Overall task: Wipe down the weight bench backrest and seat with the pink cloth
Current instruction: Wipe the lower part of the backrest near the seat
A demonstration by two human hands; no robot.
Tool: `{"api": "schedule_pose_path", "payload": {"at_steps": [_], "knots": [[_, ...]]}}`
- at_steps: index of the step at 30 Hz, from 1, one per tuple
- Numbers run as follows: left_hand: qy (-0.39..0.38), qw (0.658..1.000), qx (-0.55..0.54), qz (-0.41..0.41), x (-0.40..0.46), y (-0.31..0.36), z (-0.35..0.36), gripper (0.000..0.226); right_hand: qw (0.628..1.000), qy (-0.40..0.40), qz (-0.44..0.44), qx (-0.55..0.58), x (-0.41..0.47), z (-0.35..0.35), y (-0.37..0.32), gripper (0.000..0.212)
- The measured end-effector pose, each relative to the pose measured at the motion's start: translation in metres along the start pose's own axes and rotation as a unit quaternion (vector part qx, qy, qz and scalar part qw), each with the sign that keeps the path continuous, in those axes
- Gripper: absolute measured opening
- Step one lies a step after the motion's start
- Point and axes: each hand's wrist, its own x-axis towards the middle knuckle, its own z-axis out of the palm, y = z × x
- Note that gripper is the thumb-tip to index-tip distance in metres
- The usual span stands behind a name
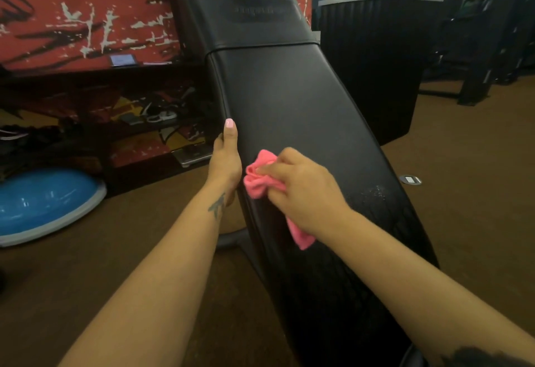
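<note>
Fingers of the right hand (301,190) are curled around the bunched pink cloth (260,177), pressing it onto the black backrest (289,100) near its left edge, with a tail of cloth hanging out below the palm. The left hand (225,161) grips that left edge just beside the cloth, thumb straight along the top and the other fingers wrapped out of sight underneath. A blue balance dome (43,201) sits on the brown floor (477,163) to the left.
</note>
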Motion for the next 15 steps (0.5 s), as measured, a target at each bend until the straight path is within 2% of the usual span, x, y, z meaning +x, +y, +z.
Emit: {"api": "schedule_pose_path", "payload": {"at_steps": [3, 5, 10, 12, 15], "knots": [[-0.005, 1.0, -0.009, -0.005, -0.001, 0.0, -0.001, 0.077, 0.995, -0.051, -0.077, -0.02, -0.023, 0.006, -0.012, 0.024], [-0.008, 1.0, -0.013, 0.001, 0.0, -0.001, 0.0, 0.078, 0.993, -0.075, -0.084, -0.036, -0.034, 0.001, -0.002, 0.022], [-0.009, 1.0, -0.02, 0.006, 0.001, -0.002, 0.0, 0.092, 1.0, 0.001, 0.023, -0.016, -0.008, -0.005, 0.017, 0.025], [-0.009, 1.0, -0.013, 0.009, 0.0, -0.003, 0.0, 0.092, 1.0, 0.019, 0.009, -0.009, -0.005, 0.001, 0.007, 0.031], [-0.01, 1.0, -0.023, 0.009, 0.002, -0.004, -0.001, 0.084, 0.997, -0.031, -0.066, -0.012, -0.028, 0.005, -0.003, 0.031]]}}
